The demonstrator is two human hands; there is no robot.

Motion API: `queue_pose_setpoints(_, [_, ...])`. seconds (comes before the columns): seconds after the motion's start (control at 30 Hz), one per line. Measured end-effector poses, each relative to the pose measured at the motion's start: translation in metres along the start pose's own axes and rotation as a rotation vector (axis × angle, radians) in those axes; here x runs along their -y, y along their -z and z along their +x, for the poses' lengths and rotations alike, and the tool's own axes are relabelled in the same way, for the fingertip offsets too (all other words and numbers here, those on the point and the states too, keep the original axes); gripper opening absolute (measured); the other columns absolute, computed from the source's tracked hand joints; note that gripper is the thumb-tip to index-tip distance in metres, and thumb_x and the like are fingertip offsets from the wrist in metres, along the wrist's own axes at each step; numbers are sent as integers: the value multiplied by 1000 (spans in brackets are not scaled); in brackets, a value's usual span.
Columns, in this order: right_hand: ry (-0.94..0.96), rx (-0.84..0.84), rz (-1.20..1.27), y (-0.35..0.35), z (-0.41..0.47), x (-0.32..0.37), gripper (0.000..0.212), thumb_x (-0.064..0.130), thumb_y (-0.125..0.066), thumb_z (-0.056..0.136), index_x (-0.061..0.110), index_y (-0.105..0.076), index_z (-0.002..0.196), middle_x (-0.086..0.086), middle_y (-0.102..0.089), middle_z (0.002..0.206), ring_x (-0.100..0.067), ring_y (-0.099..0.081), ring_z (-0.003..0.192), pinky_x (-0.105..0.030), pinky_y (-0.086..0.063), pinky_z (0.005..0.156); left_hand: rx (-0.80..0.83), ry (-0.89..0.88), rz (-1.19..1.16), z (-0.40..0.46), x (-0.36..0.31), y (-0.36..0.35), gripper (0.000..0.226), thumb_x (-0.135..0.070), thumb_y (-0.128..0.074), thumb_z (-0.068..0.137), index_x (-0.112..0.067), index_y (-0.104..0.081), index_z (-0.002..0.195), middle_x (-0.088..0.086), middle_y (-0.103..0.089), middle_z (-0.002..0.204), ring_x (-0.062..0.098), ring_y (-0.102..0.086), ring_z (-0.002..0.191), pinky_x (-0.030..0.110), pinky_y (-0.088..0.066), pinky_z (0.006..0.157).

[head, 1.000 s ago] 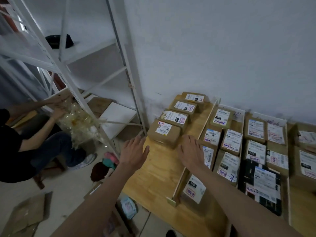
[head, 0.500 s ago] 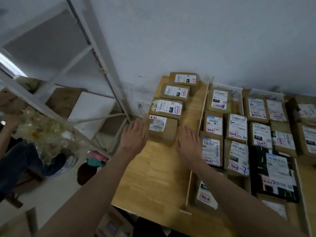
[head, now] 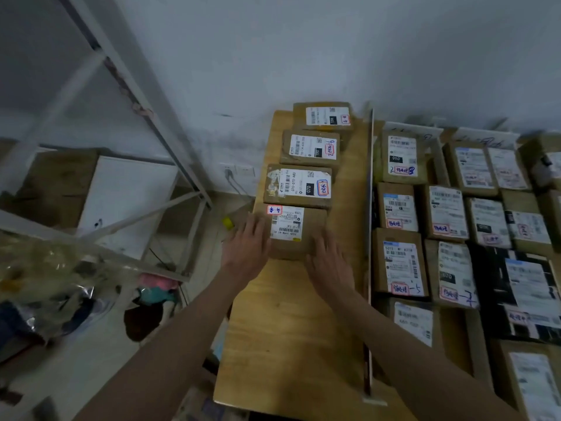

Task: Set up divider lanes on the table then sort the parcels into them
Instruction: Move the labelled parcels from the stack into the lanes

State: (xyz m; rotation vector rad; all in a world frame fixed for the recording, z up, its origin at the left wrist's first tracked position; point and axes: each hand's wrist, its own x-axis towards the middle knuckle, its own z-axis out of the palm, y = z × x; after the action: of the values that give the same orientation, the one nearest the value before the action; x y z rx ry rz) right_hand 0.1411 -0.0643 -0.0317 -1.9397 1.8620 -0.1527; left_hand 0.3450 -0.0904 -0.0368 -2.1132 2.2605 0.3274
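— So where are my hands?
— Left hand (head: 246,250) and right hand (head: 329,262) flank the nearest parcel (head: 296,230), fingers straight against its sides, each grip flat and unclenched.
— And that parcel?
— I see it on the wooden counter (head: 291,329), front of a four-box row, left of the divider (head: 370,238)

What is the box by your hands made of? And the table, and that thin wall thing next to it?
The nearest box looks like matte brown cardboard with a white paper label. The table looks like light wood, with visible grain. The divider is seen edge-on, thin and pale; possibly a wood strip, hard to tell.
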Motion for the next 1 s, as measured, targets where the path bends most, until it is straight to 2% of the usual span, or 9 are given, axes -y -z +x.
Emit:
queue_pose_setpoints(0.17, [-5, 22, -19, 1, -4, -13, 50, 31, -57, 89, 19, -37, 134, -5, -20, 158, -30, -44, 130, -45, -46, 102, -128, -63, 2, -37, -10, -9, 49, -46, -30, 100, -14, -52, 130, 10, -50, 135, 25, -54, 117, 37, -47, 94])
queue_pose_setpoints(0.27, [24, 11, -107, 10, -2, -24, 50, 29, -57, 91, 22, -40, 137, -8, -26, 157, -31, -39, 136, -46, -40, 107, -163, -101, -95, -56, -11, -12, 35, -38, -44, 98, -13, -59, 117, 10, -49, 133, 24, -53, 113, 33, -47, 87])
queue_pose_setpoints(0.33, [6, -46, -138, 13, 0, -27, 43, 28, -58, 92, 24, -46, 133, -10, -35, 146, -31, -45, 127, -44, -46, 99, -147, -72, -252, -56, -9, -14, 32, -32, -52, 97, -9, -60, 118, 12, -44, 141, 27, -48, 123, 36, -47, 94])
queue_pose_setpoints(0.4, [-40, -42, -46, 13, -2, -25, 41, 25, -57, 93, 24, -45, 132, -8, -41, 127, -28, -55, 106, -40, -55, 81, -85, -27, -396, -53, -8, -15, 35, -32, -51, 98, -8, -59, 122, 10, -48, 138, 25, -49, 122, 40, -50, 96])
queue_pose_setpoints(0.5, [-124, 67, 241, 6, -11, -18, 47, 27, -52, 97, 26, -32, 139, -5, -42, 126, -27, -61, 91, -44, -58, 70, -95, -22, -414, -56, -10, -14, 32, -37, -48, 99, -10, -60, 111, 4, -56, 110, 19, -56, 92, 35, -52, 73])
queue_pose_setpoints(0.63, [-104, 70, 374, 1, -19, -9, 63, 26, -58, 95, 21, -25, 148, -6, -37, 142, -29, -57, 111, -48, -55, 84, -49, -33, -407, -80, -14, -19, 22, -39, -47, 98, -18, -54, 97, -3, -52, 94, 16, -56, 73, 35, -50, 60])
queue_pose_setpoints(0.8, [15, 103, 404, 4, -16, -13, 71, 20, -62, 93, 20, -24, 153, -4, -35, 154, -27, -44, 133, -49, -44, 105, 6, -82, -489, -99, -18, -18, 12, -36, -52, 95, -25, -51, 98, -17, -54, 93, 9, -59, 80, 33, -50, 67])
queue_pose_setpoints(0.9, [-80, 112, 357, 1, -28, -19, 76, 35, -67, 89, 23, -24, 150, -2, -32, 151, -27, -46, 129, -50, -52, 94, -115, -44, -511, -81, -17, -7, 18, -24, -57, 93, -15, -51, 108, -1, -47, 111, 13, -50, 92, 33, -50, 71])
queue_pose_setpoints(1.0, [-229, 146, 266, -3, -42, -24, 77, 44, -67, 89, 17, -27, 148, -7, -33, 146, -29, -50, 125, -49, -53, 91, -94, 28, -486, -51, -15, -1, 43, -23, -62, 92, -12, -46, 130, 10, -41, 133, 26, -44, 117, 42, -46, 95])
